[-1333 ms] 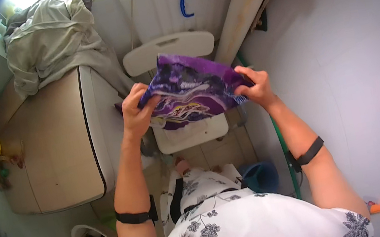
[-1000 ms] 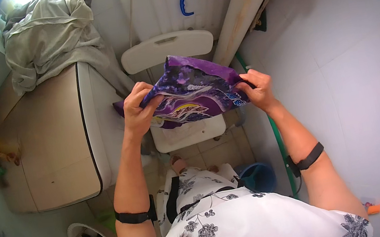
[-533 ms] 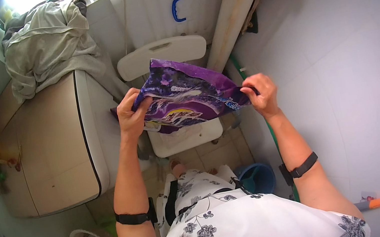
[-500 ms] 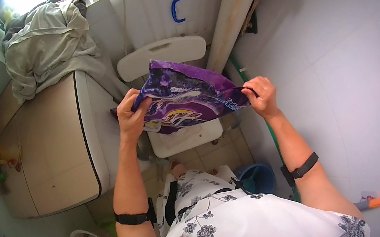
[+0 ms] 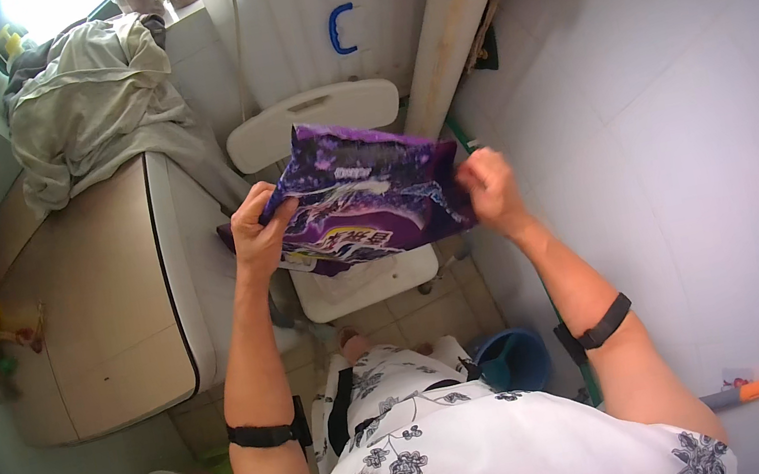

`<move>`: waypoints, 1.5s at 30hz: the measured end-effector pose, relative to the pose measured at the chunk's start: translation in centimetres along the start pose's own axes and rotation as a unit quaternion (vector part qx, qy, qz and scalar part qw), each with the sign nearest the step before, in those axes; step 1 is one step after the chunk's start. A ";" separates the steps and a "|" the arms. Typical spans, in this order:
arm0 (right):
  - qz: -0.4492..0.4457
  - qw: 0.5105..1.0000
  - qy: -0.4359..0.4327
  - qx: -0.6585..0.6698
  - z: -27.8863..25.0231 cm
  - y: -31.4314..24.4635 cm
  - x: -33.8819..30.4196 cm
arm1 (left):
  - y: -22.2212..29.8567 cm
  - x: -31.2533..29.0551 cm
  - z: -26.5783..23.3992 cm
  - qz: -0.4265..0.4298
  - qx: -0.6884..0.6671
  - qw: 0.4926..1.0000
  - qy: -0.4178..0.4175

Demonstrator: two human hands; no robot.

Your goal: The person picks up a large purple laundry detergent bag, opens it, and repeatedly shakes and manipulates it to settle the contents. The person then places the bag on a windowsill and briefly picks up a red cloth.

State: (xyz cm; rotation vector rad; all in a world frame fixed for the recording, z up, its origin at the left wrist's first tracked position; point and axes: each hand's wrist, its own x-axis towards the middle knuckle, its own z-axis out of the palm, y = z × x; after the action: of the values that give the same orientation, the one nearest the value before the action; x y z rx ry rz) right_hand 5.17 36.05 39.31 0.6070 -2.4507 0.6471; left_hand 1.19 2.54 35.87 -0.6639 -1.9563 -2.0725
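2 hands grip a purple pouch [image 5: 363,201] above a white toilet [image 5: 363,286]: left hand [image 5: 259,233] and right hand [image 5: 487,190] pinch its opposite top corners, the pouch seemingly not yet torn open.

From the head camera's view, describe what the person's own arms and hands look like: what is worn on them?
Both forearms are bare, with no gloves on the left hand or right hand. Each arm wears a black band: left band, right band. A white black-flowered garment covers the shoulders.

Purple bag [image 5: 363,201] — white floral shirt [image 5: 497,440]
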 end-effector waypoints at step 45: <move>0.300 0.951 0.040 -0.057 0.8 4.4 -6.7 | 0.3 1.2 0.6 0.011 0.017 1.000 -0.007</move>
State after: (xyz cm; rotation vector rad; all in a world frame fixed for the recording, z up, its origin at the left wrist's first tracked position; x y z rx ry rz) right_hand 7.64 40.89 33.36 -0.2293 -2.5687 0.7289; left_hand 0.41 3.26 36.70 -0.6927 -1.9790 -2.0216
